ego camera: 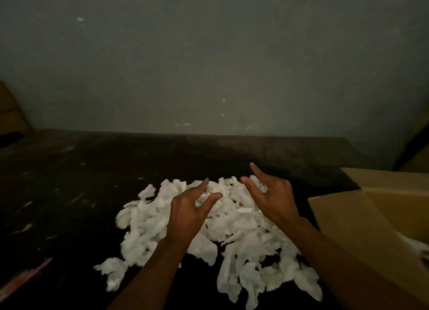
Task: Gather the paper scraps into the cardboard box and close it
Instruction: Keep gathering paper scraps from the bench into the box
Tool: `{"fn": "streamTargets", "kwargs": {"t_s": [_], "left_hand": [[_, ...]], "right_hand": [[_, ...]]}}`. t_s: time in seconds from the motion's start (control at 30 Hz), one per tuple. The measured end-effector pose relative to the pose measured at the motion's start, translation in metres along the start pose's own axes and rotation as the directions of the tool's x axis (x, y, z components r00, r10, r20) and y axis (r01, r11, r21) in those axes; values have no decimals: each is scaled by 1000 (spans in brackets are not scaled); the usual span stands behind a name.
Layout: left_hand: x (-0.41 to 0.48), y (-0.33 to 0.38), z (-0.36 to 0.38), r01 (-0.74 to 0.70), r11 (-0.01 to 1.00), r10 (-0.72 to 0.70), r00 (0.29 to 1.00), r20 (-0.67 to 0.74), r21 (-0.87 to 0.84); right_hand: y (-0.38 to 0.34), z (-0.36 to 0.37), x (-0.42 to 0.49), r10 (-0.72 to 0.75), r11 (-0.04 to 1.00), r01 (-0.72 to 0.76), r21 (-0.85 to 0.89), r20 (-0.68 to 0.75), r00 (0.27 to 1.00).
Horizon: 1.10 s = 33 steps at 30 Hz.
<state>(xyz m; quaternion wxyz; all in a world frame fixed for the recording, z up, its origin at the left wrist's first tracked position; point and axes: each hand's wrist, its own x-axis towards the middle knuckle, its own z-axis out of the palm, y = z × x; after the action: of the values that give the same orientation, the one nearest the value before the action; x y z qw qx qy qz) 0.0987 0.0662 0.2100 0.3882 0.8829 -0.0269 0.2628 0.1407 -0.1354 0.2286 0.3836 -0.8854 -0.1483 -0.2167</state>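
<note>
1. While both hands hung over the heap, the relation that counted ran sideways: the cardboard box (pixel 371 219) lay to the right of both hands, with its open mouth facing up and one flap folded out toward the heap.
2. The right hand (pixel 272 199) was the nearer one to the box. The left hand (pixel 188 214) sat on the far side of it, close beside it, with a narrow gap between the two.
3. Both hands were unclenched and held nothing. The right had its fingers spread, with the forefinger pointing away from the person, and the left had its thumb and forefinger loosely bent above the paper. Whether any fingertip touched the paper could not be told.
4. The paper scraps (pixel 243 247) lay directly beneath and around both hands as a broad white mound on the dark table (pixel 92 170). The mound had no clear long axis. It spread mostly back toward the person and out to each side of the wrists.
5. The mound's right edge came near the box flap, below the right forearm.
6. Judged from this, the coming move was a two-handed scoop, carried rightward past the right hand and over the flap.
7. Loose pieces could spill from the sides of the scoop.
</note>
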Motion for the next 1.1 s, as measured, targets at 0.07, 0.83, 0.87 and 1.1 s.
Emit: {"fn": "streamTargets", "kwargs": {"t_s": [0.07,0.83,0.87,1.1], "left_hand": [[4,21,18,-57,997,58,998,23,-54],[-54,302,328,-81,951,173,939,297,-298],[-56,305,339,-74,958,158,942,297,-276],[-63,311,384,-21,1000,28,865,501,-21]], "right_hand": [[8,-30,-8,4,999,-7,-32,-95,995],[278,-330,-94,263,919,-324,-225,-264,928],[290,-336,-94,271,917,-327,-228,-246,931],[353,-339,-92,349,907,-357,-224,-78,934]]}}
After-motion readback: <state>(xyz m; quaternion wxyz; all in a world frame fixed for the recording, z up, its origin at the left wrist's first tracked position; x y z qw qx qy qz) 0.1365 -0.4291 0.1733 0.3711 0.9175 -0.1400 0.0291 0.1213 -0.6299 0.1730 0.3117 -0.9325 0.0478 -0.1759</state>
